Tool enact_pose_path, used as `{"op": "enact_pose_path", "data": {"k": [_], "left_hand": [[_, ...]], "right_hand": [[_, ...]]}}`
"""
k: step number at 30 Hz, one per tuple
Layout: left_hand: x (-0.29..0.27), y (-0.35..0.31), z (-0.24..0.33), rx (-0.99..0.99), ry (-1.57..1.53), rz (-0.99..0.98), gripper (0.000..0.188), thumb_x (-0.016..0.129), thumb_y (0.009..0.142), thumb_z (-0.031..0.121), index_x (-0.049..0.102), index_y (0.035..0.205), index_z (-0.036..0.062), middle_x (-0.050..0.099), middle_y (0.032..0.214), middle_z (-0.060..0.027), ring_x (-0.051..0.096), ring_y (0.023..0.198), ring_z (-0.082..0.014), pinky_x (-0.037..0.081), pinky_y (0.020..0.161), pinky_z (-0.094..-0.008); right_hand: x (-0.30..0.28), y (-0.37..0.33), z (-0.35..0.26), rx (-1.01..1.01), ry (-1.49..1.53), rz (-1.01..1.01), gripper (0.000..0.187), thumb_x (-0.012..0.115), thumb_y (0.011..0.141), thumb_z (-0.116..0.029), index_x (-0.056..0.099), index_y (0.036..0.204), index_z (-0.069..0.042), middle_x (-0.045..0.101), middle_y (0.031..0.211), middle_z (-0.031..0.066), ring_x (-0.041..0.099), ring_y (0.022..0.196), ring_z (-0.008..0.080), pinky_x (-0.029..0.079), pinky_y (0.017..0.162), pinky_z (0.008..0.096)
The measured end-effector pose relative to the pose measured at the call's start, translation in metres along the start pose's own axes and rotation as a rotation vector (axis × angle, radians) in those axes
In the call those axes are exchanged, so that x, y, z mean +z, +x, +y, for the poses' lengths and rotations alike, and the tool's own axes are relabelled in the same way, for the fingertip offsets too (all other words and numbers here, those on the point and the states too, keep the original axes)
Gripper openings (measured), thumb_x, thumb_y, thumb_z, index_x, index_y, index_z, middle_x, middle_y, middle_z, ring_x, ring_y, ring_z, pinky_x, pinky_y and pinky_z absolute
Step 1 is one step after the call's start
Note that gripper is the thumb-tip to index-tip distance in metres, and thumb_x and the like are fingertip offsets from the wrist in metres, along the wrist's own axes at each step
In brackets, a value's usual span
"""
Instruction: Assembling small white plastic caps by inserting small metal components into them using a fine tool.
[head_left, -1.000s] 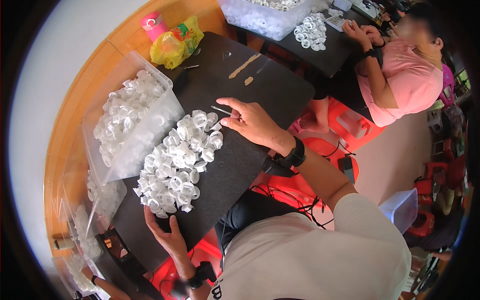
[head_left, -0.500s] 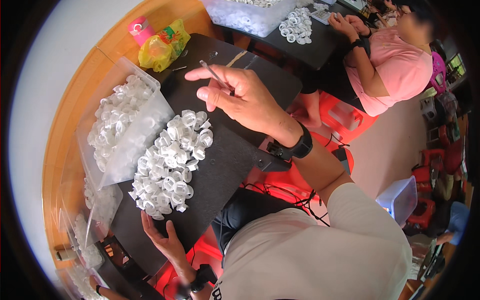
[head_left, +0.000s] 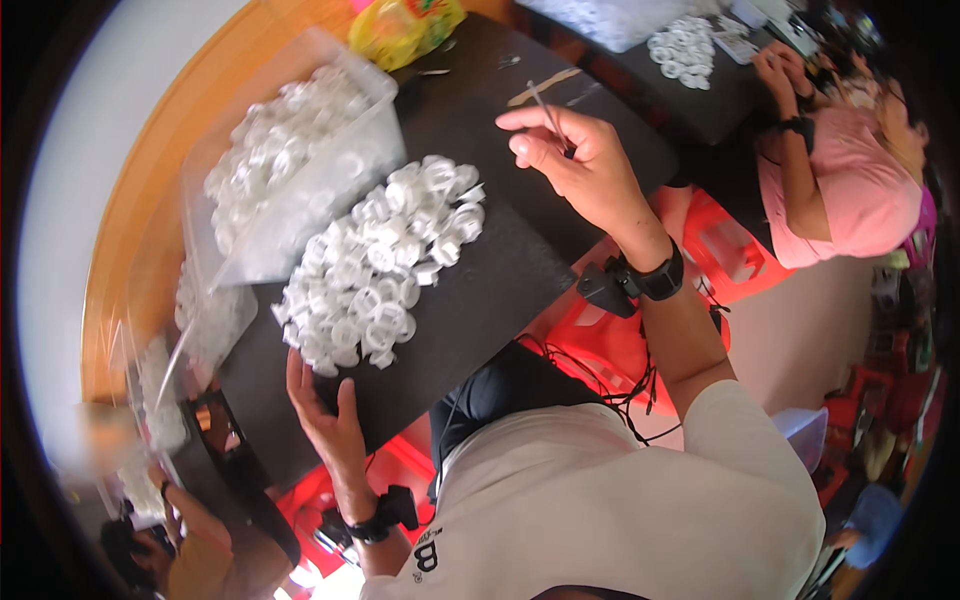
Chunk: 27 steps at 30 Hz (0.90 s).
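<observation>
A heap of small white plastic ring-shaped parts [head_left: 385, 255] lies on the dark table. At the heap's near end is my left hand [head_left: 330, 420], thumb and fingers apart, fingertips close to the lowest rings and nothing visible in its grasp. Above the table, right of the heap, my right hand [head_left: 590, 170] is closed around a thin, rod-like tool [head_left: 543, 108]. The tool's slim grey end sticks up past the index finger. Its other end is hidden in the palm, and its exact kind cannot be made out. Both wrists wear black straps.
A clear plastic bin [head_left: 330, 190] full of white parts stands left of the heap. Behind it lies a yellow plastic bag [head_left: 405, 30]. A co-worker in pink [head_left: 840, 180] sits at the far right beside another table; one more person [head_left: 200, 540] is at lower left. Red stools [head_left: 725, 250] stand nearby.
The view has shifted, so the heap and bin sit higher and further right. My right hand, still gripping the tool, is farther from the heap. My left hand remains by the heap's near end.
</observation>
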<state>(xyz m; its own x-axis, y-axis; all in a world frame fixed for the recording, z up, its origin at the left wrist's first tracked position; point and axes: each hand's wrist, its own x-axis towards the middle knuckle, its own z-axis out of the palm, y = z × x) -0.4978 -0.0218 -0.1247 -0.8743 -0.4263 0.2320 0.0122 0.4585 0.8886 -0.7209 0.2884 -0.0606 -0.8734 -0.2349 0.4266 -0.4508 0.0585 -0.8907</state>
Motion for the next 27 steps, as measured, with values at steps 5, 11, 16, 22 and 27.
{"op": "enact_pose_path", "data": {"k": [5,11,16,22,27], "left_hand": [[-0.005,-0.005,0.000,0.031,0.116,0.009,0.069,0.065,0.079,-0.005,0.039,0.143,0.0020,0.039,0.148,-0.0167,0.039,0.138,-0.0293,0.030,0.115,-0.0398],[-0.017,-0.013,0.010,0.030,0.237,0.013,0.058,0.062,0.081,-0.006,0.048,0.137,0.0022,0.043,0.147,-0.0140,0.041,0.136,-0.0257,0.030,0.115,-0.0395],[-0.021,-0.022,0.011,0.124,0.269,0.043,0.037,0.062,0.084,-0.005,0.062,0.120,0.0047,0.058,0.133,-0.0117,0.048,0.133,-0.0285,0.036,0.111,-0.0406],[-0.028,-0.033,0.006,0.192,0.266,0.054,0.028,0.061,0.086,-0.005,0.065,0.112,0.0031,0.062,0.127,-0.0112,0.050,0.131,-0.0295,0.040,0.108,-0.0405],[-0.025,-0.035,0.008,0.210,0.228,0.063,0.027,0.059,0.087,-0.008,0.064,0.111,0.0019,0.063,0.124,-0.0135,0.057,0.121,-0.0260,0.046,0.100,-0.0365]], "right_hand": [[0.024,-0.014,0.027,0.056,-0.347,-0.097,0.024,0.068,0.087,-0.010,0.068,0.110,-0.005,0.063,0.073,0.0057,0.052,0.060,0.0077,0.043,0.057,0.0249],[0.044,-0.028,0.031,0.037,-0.358,-0.081,0.009,0.068,0.085,-0.006,0.067,0.092,0.000,0.064,0.071,0.0085,0.052,0.058,0.0096,0.043,0.055,0.0265],[0.061,-0.042,0.025,0.048,-0.297,-0.039,0.009,0.068,0.087,-0.006,0.065,0.086,0.002,0.064,0.068,0.0076,0.055,0.059,0.0080,0.044,0.057,0.0252],[0.046,-0.046,0.010,0.057,-0.213,0.109,0.008,0.068,0.090,-0.009,0.068,0.088,-0.001,0.060,0.067,-0.0015,0.053,0.062,0.0029,0.043,0.058,0.0211],[0.000,-0.039,-0.044,-0.283,-0.107,0.415,0.006,0.063,0.092,-0.006,0.069,0.093,-0.003,0.064,0.074,0.0004,0.042,0.051,0.0000,0.032,0.048,0.0160]]}}
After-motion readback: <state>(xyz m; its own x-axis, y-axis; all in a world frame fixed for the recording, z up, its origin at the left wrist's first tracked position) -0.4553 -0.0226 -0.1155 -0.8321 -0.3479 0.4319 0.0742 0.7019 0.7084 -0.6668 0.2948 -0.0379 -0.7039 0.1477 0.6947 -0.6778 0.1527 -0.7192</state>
